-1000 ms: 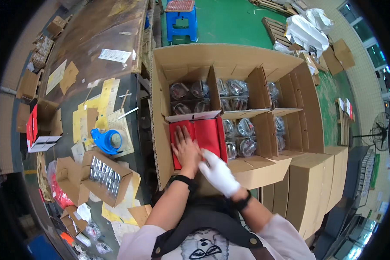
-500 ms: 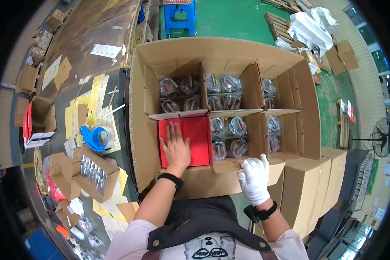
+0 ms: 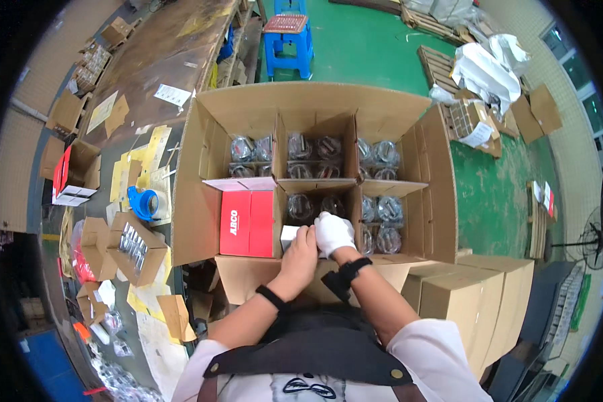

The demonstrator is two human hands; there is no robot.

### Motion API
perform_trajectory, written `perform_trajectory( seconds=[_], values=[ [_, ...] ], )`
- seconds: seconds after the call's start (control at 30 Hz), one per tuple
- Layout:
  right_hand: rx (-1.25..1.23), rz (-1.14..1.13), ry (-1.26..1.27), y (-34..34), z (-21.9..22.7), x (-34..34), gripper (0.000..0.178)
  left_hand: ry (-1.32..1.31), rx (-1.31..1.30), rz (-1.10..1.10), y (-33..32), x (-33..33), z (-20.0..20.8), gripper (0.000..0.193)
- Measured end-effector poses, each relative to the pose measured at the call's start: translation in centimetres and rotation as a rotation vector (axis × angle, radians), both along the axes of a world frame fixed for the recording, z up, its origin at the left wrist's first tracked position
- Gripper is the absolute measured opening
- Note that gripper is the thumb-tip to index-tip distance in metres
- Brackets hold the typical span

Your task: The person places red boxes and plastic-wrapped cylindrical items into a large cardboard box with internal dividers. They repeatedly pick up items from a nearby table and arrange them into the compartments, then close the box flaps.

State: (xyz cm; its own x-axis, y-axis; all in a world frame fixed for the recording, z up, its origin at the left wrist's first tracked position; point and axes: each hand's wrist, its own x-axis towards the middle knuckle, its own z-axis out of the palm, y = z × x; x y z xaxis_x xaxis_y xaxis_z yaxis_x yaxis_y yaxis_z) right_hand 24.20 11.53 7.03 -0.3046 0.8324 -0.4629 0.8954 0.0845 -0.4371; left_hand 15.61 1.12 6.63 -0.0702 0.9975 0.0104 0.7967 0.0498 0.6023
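Note:
A large open carton (image 3: 211, 97) with cardboard dividers stands before me, its compartments filled with round metallic parts (image 3: 301, 206) in clear plastic bags. A red box (image 3: 251, 224) sits in the near left compartment. Both hands meet over the front of the near middle compartment. My bare left hand (image 3: 300, 258) is closed, fingertips bent against a small white flap or box edge (image 3: 289, 236). My right hand (image 3: 335, 234), in a white glove, touches it with fingers curled down toward the bagged parts. What either hand pinches is hidden.
On the left workbench lie a blue tape dispenser (image 3: 144, 203), papers, a small carton of metal parts (image 3: 136, 248) and another red box (image 3: 63, 177). Closed cartons (image 3: 479, 301) stand at the near right. Beyond are a blue stool (image 3: 288, 43) and a pallet (image 3: 435, 67).
My left hand has left the top of the red box and moved right. My right hand has come left from the carton's front edge to join it. The view has shifted.

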Motion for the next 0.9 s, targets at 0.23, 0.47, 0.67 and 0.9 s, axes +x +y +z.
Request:
perform_trajectory(
  seconds=[0.23,0.47,0.67,0.9],
  values=[
    [0.903,0.131,0.156,1.7,2.8,-0.7,0.043,0.334,-0.06,-0.037,3.2,0.4,-8.2,0.026],
    [0.749,0.317,-0.052,-2.8,-2.2,0.5,0.068,0.138,-0.122,-0.073,1.3,-0.7,-9.2,0.042],
    [0.878,0.261,-0.125,-1.6,-1.6,0.6,0.077,0.063,-0.135,0.004,1.5,-0.2,-7.4,0.034],
    [0.77,0.223,-0.22,-1.5,0.8,-1.3,0.064,-0.115,-0.123,0.042,1.4,-0.5,-8.6,0.048]
  ],
)
